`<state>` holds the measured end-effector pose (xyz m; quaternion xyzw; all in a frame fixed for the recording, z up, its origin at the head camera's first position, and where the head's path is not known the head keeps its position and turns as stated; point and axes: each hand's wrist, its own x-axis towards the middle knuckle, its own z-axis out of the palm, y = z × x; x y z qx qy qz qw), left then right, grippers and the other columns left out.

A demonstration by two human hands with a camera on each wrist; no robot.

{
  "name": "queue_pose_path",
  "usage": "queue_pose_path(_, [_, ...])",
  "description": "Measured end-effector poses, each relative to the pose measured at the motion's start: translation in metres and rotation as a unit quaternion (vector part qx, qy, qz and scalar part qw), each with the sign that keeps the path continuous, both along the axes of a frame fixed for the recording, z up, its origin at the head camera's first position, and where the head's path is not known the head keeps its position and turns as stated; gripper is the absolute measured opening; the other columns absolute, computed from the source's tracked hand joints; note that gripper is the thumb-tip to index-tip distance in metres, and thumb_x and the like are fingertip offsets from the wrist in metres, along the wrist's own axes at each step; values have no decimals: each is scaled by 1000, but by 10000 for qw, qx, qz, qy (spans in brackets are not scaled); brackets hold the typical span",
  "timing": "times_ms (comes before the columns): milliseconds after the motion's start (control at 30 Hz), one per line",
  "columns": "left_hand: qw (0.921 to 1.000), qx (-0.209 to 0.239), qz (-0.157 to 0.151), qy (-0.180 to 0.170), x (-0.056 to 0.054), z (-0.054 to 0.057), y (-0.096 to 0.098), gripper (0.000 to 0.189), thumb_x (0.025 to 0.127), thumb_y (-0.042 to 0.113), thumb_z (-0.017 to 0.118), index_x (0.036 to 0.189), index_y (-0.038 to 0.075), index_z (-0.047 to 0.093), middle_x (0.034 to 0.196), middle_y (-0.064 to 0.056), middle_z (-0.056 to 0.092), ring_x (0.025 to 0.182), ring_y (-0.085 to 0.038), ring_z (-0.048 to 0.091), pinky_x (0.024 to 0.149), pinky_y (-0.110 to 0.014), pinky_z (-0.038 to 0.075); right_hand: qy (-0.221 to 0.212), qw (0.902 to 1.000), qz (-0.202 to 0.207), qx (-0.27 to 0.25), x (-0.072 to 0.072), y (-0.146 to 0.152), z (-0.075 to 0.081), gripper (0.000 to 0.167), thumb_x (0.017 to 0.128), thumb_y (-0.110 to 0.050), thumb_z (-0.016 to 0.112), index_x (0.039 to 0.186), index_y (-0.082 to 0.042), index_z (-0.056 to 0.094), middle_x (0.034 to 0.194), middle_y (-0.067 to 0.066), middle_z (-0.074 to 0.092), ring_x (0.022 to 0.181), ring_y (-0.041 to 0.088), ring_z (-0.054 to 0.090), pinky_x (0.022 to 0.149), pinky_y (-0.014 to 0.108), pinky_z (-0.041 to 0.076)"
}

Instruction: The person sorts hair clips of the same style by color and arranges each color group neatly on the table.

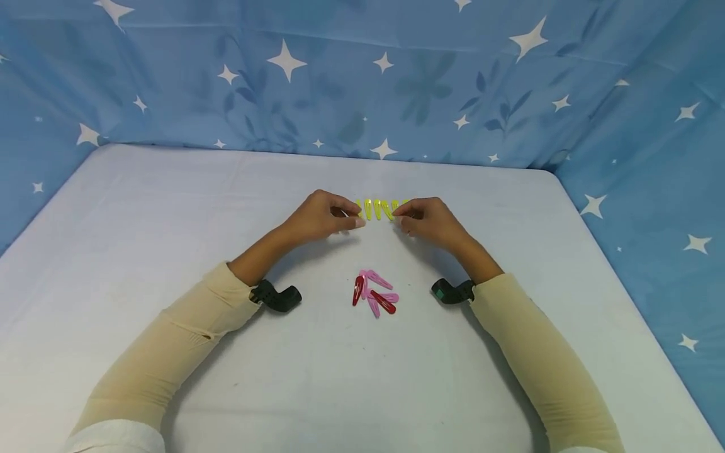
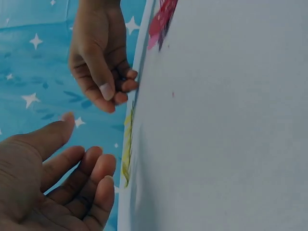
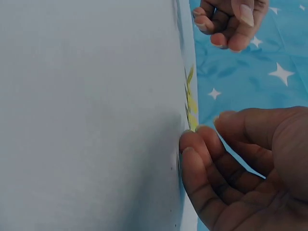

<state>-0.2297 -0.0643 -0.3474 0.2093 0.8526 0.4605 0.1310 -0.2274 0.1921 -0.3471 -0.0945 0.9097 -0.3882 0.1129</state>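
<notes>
Yellow snap hair clips [image 1: 377,209] lie side by side in a row toward the far edge of the table. My left hand [image 1: 320,217] is at the row's left end, its fingertips overlapping the outermost clip in the head view. In the left wrist view, the left hand [image 2: 72,187] has its thumb apart from loosely bent fingers, with nothing between them. At the right end is my right hand [image 1: 432,221], partly covering the clips there. The right wrist view has the right hand [image 3: 240,168] with thumb and fingers separated, fingertips right beside the yellow clips [image 3: 191,103].
Nearer to me, pink hair clips [image 1: 379,279] and two red hair clips [image 1: 383,302] lie in a loose cluster on the white-covered table [image 1: 340,377]. A blue curtain with stars [image 1: 340,94] hangs behind the table and along its right side.
</notes>
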Motion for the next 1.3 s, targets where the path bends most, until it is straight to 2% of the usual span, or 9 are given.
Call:
queue_pose_path(100, [9994,-54,-225,-266,7,4,1,37,88,25,75,119,4,71,108,-8,74,95,-18,69,73,-29,53,-99,9989,433,-132,7,-2,3,25,94,-11,63,117,-3,70,111,15,69,87,23,65,75,25,54])
queue_pose_path(233, [9959,-265,-583,-632,17,7,3,40,85,26,78,119,5,71,104,-4,75,94,-16,70,74,-29,55,-120,9962,834,-200,18,-5,6,24,93,-10,66,116,-4,72,105,14,72,81,22,66,73,25,52])
queue_pose_path(433, [9911,-404,-883,-906,30,5,4,40,81,21,80,117,5,72,102,-3,75,91,-14,68,75,-27,54,-255,9895,1391,-306,33,-11,8,27,90,-5,69,117,-3,71,101,10,73,84,18,64,77,24,54])
queue_pose_path(633, [9866,-545,-1097,-1078,39,6,6,43,79,18,82,117,4,71,101,-3,73,85,-15,65,73,-25,54,-309,9838,1734,-333,43,-12,11,30,88,-4,71,118,-4,70,97,7,70,86,19,63,79,27,54])
queue_pose_path(800, [9840,-703,-1269,-1036,43,6,7,43,78,21,83,117,5,71,99,-2,72,81,-14,63,73,-25,52,-509,9793,1945,-214,50,-14,9,31,88,-3,70,119,-5,69,99,7,69,84,19,62,76,26,54])
queue_pose_path(900, [9836,-716,-1334,-980,44,5,6,43,79,21,83,117,4,71,98,-2,72,80,-14,63,73,-25,52,-549,9798,1923,-44,54,-16,8,31,87,-5,72,118,-8,69,99,5,68,83,18,60,73,26,53])
queue_pose_path(1100, [9840,-805,-1341,-859,45,5,8,44,78,21,83,117,4,71,94,-2,71,78,-14,61,70,-24,51,-291,9783,2029,288,58,-18,5,34,84,-8,77,117,-8,70,98,6,64,79,17,54,69,25,49])
queue_pose_path(1300, [9841,-887,-1431,-561,46,4,10,42,79,20,83,116,4,72,91,-3,69,76,-12,59,67,-23,48,-108,9731,2254,453,60,-17,7,34,84,-7,77,116,-10,71,98,5,61,79,16,52,69,26,47])
